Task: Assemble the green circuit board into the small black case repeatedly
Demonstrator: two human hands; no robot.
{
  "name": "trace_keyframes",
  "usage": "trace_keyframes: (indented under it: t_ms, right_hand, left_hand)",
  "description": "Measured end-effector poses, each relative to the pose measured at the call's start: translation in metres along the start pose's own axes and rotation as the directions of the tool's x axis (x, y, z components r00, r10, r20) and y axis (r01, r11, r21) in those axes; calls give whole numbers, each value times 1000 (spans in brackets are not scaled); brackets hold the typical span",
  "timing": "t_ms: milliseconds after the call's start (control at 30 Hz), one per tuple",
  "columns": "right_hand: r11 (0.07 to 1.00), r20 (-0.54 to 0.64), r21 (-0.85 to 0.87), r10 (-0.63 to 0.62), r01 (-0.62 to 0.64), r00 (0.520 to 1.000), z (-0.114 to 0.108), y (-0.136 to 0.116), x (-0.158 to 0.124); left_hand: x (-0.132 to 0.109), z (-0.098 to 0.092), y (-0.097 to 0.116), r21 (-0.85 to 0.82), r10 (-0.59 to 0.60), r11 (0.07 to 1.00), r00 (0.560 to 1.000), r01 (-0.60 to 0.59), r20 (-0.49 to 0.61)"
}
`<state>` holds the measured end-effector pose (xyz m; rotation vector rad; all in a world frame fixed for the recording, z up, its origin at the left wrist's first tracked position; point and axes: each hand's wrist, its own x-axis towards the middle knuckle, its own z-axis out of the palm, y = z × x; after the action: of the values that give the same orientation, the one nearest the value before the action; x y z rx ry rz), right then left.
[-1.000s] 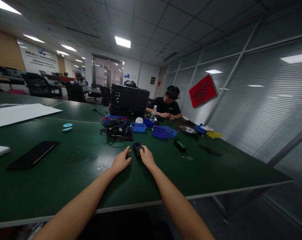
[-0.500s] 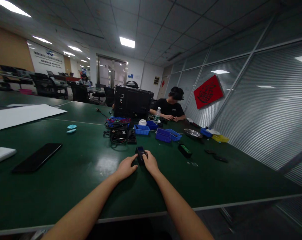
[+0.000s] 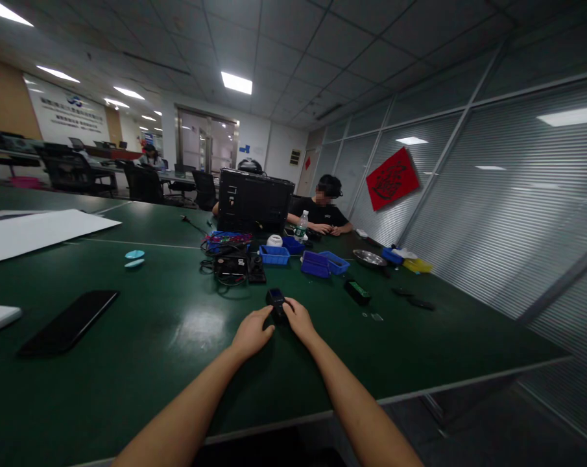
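A small black device with a dark screen lies on the green table in front of me. My left hand rests at its left side, fingertips against its edge and thumb apart below. On the right side my right hand has its fingers closed on the device. Just beyond are a black boxy unit with cables and a blue tray. To the right lies a black case with a green inside.
A dark monitor stands beyond the trays, beside a water bottle. Across the table sits a person in black. A metal dish is at right; a black phone-like slab and white sheet are at left.
The view has shifted a little, so the background sits further left. Both hands stay at the device, and my left hand's thumb and fingers look slightly closer to it.
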<state>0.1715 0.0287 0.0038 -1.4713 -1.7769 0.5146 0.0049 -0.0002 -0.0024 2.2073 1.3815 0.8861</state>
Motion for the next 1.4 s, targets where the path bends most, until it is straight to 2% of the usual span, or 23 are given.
trace_keyframes:
  t_ms: [200,367,433,500,600,767,900,1000,1133,1300,1400]
  right_hand:
    - [998,-1,56,-22,22,1000,13,-17,-8]
    - [974,120,210,-107,80,987,24,-30,-18]
    - [960,109,271,-103,71,989,24,-29,-19]
    - [954,44,293,-83,67,996,20,-24,-17]
    - [957,-64,282,-61,76,996,11,-12,-13]
    - [968,-180,249,36,10,983,1,8,-5]
    - [971,-203,237,60,-11,977,-1,13,-2]
    - [972,-185,234,79,-34,980,-2,11,-2]
    - [973,-148,224,92,-57,985,-3,8,-3]
    - [976,-128,209,88,-60,988,-1,9,-1]
    - [977,-121,204,85,-59,989,0,11,1]
  left_hand:
    - [-7,-1,2,-16,-106,994,984,105,-144]
    - [-15,-9,2,102,-216,962,931,255,-294]
    - [-14,-10,2,134,-239,945,908,299,-344]
    - [-11,-9,2,141,-255,934,891,327,-376]
    - [-6,-6,4,100,-294,931,885,350,-360]
    - [-9,-11,10,37,-311,942,911,333,-271]
    - [-18,-25,10,44,-352,926,898,375,-264]
    - [-28,-42,1,59,-391,906,881,420,-267]
    - [-41,-75,-24,65,-491,842,812,535,-315]
    - [-50,-116,-61,33,-577,749,676,662,-458]
    - [-53,-130,-74,-16,-619,700,596,713,-512]
